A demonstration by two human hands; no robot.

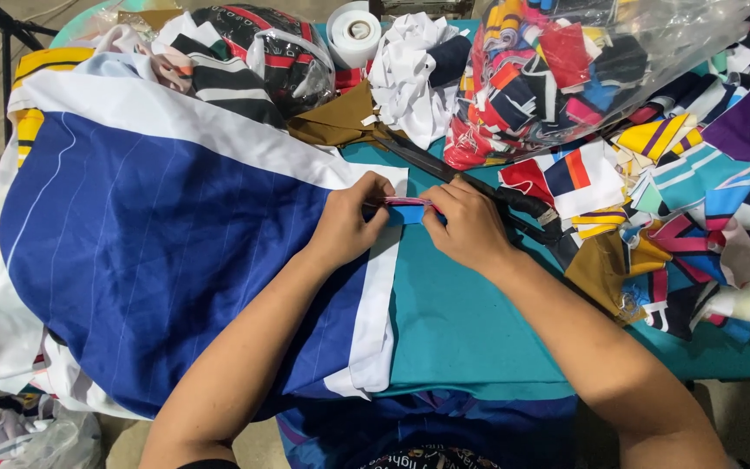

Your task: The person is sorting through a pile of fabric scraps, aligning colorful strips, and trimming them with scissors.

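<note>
Two hands pinch small pink-blue fabric strip (405, 208) at white edge of blue-white cloth (149, 252): left hand (349, 221), right hand (466, 227), fingertips clamped on opposite ends. Judged light, limp, non-fragile; best gripped at ends. Black shears (479, 187) just beyond strip.

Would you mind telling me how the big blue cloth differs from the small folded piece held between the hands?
The big blue cloth lies spread across the table, far larger; the small folded piece is pinched by left hand and right hand. The cloth has white bands; the piece shows a pink edge. Both are blue fabric.
</note>
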